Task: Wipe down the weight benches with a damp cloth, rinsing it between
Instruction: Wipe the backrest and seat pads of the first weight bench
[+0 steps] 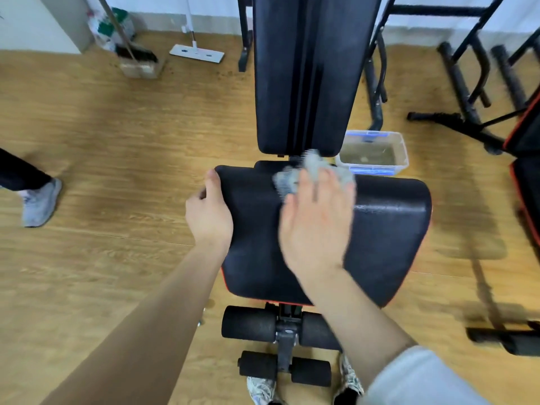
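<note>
A black padded weight bench (388,235) fills the middle. Its long backrest (304,83) runs to 12 o'clock, its broad red-piped seat pad (257,229) lies at the centre, and its black foam leg rollers (248,323) sit at 6 o'clock. A second red-trimmed black bench (526,133) shows at 3 o'clock, probably next in turn.

A clear plastic tub of cloudy water (374,170) stands on the wood floor at 1 o'clock, just beside the seat, likely so rinsing is within reach.

The right hand (317,226) lies flat, fingers straight, pressing a fluffy grey cloth (314,165) onto the seat's 12 o'clock edge; the cloth's blur suggests a wiping stroke. The left hand (209,211) grips the seat's 9 o'clock edge, thumb on top, seemingly to brace it.
</note>
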